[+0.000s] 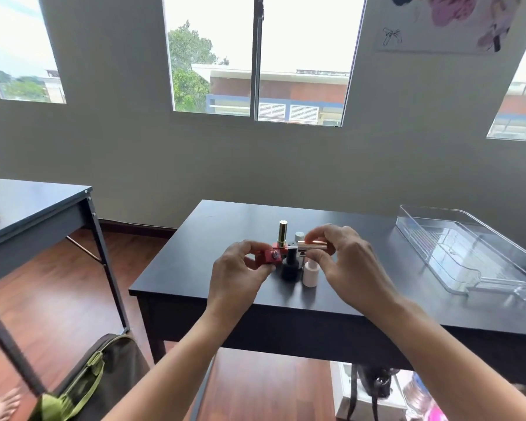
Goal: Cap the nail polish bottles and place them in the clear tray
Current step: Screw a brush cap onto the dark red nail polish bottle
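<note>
Fingers (251, 247) and thumb of the left hand (240, 267) pinch a small red bottle (269, 257), tipped so its open neck faces right. The right hand (346, 259) pinches a rose-gold cap (314, 246) lying level, its inner end aimed at that neck, probably lining up to screw it on. Both are held above the middle of the tabletop (225, 232), over a black bottle (289, 267), a white bottle (310, 273) and a gold-capped bottle (283, 235). The clear tray (474, 250) waits along the right edge, holding no bottles. No label is legible.
</note>
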`<state>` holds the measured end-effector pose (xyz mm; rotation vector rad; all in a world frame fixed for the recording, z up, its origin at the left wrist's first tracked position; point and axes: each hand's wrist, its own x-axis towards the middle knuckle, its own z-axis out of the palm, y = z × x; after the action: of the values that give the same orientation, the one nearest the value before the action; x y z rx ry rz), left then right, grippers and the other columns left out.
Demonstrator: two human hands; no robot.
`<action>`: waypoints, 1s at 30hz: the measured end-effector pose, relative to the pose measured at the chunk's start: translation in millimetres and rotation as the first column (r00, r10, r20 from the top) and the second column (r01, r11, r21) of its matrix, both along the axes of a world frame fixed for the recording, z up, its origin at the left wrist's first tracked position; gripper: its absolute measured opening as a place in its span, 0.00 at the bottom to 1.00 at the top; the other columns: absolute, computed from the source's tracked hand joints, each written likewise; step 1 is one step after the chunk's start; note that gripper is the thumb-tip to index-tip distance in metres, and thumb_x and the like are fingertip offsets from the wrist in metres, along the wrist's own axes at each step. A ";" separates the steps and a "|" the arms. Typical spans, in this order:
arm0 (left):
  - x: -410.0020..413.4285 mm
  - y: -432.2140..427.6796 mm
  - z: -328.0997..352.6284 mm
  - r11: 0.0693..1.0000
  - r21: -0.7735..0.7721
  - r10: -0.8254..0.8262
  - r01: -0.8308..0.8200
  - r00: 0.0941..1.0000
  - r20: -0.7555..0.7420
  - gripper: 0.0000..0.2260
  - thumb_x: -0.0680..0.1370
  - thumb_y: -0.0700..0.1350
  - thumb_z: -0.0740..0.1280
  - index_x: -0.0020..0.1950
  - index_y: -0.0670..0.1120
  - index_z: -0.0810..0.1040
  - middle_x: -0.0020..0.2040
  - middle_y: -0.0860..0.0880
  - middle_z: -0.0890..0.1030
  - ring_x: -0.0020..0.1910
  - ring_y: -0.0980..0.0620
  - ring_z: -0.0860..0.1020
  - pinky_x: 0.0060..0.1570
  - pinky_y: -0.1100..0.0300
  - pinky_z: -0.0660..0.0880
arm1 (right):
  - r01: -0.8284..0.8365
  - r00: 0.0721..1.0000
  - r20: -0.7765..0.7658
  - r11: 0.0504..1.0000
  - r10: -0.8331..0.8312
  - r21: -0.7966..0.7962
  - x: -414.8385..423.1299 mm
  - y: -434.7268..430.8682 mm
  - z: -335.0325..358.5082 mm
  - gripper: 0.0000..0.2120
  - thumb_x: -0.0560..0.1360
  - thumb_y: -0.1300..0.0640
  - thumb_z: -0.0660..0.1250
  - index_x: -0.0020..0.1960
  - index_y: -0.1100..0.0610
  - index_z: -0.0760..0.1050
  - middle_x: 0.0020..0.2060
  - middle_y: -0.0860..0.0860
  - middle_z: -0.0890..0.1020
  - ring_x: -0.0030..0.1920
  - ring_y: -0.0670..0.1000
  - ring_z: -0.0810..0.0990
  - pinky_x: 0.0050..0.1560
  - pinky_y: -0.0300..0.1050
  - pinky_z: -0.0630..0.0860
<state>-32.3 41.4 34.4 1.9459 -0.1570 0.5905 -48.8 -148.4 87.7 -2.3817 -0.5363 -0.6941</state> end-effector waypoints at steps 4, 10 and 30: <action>0.0 0.8 1.4 0.999 0.031 0.018 -0.018 1.000 0.002 0.12 0.68 0.44 0.77 0.44 0.59 0.80 0.43 0.59 0.82 0.37 0.63 0.79 0.39 0.70 0.75 | -0.003 1.000 -0.001 0.999 0.003 -0.038 -1.9 2.1 0.5 0.10 0.73 0.60 0.70 0.49 0.46 0.77 0.37 0.34 0.72 0.43 0.38 0.72 0.45 0.25 0.66; 0.2 -0.5 4.7 0.997 0.070 0.021 -0.023 0.999 0.036 0.13 0.67 0.44 0.77 0.44 0.61 0.80 0.43 0.58 0.80 0.38 0.63 0.78 0.40 0.73 0.73 | 0.009 1.000 0.014 0.997 -0.008 -0.076 -3.0 3.8 0.9 0.09 0.73 0.60 0.70 0.50 0.48 0.77 0.38 0.33 0.71 0.45 0.42 0.71 0.45 0.24 0.64; 0.2 -15.6 8.7 0.987 0.156 -0.062 0.045 0.992 0.106 0.16 0.67 0.42 0.76 0.50 0.59 0.82 0.44 0.61 0.78 0.38 0.61 0.77 0.41 0.72 0.73 | 0.088 0.992 -0.083 0.996 -0.090 -0.026 3.5 -7.7 4.0 0.26 0.76 0.35 0.56 0.32 0.52 0.77 0.24 0.41 0.79 0.27 0.42 0.75 0.34 0.46 0.74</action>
<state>-32.1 25.8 43.1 2.0510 -0.3322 0.6680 -45.3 -156.1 91.7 -2.4556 -0.4063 -0.6254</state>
